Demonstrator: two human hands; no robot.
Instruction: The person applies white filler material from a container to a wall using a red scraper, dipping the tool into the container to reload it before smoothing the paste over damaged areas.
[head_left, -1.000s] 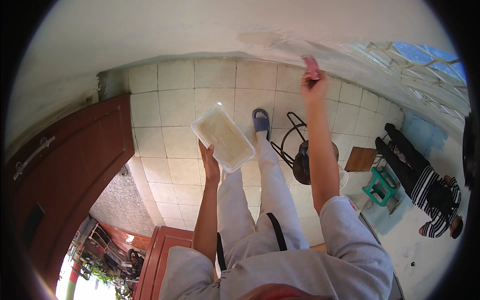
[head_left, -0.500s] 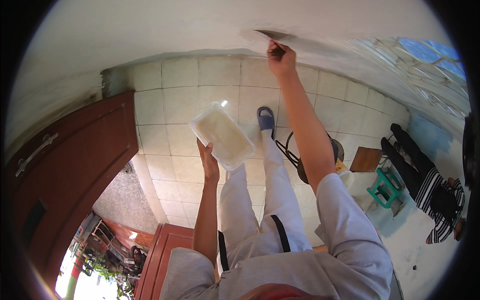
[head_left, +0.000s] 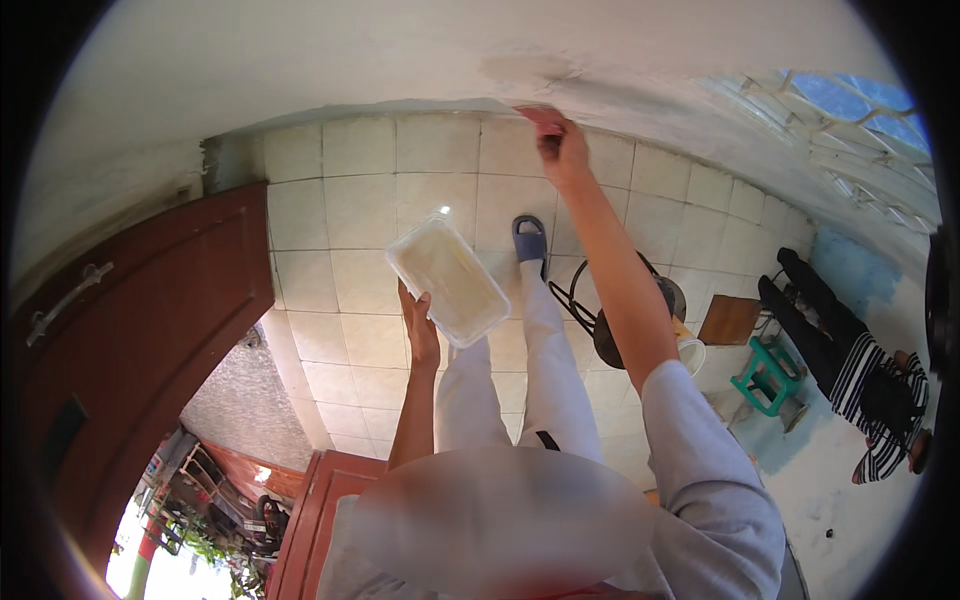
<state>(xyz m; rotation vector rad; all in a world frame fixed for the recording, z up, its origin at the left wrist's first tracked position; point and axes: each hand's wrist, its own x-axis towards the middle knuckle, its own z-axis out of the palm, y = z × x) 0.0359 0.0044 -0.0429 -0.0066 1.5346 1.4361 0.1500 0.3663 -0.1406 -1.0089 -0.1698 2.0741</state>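
A clear plastic tub point(head_left: 448, 280) of pale cream paste is tilted in my left hand point(head_left: 420, 325), whose fingers grip its near left edge. My right hand point(head_left: 567, 155), arm stretched forward, is wrapped round a putty knife point(head_left: 538, 117) with a reddish, motion-blurred blade. The knife is just off or against the lower part of the white wall point(head_left: 330, 60); I cannot tell whether it touches. Above it, a greyish smeared patch point(head_left: 530, 67) shows on the wall.
A brown door point(head_left: 140, 320) stands at the left. Right of my legs are a dark round object with cables point(head_left: 608, 345), a pale bucket point(head_left: 690, 355) and a green stool point(head_left: 768, 375). A person in a striped top point(head_left: 868, 390) is far right, below a window grille point(head_left: 850, 150).
My right hand has drawn the putty knife down from the smeared patch toward me, and the blade has turned. The tub in my left hand has barely shifted.
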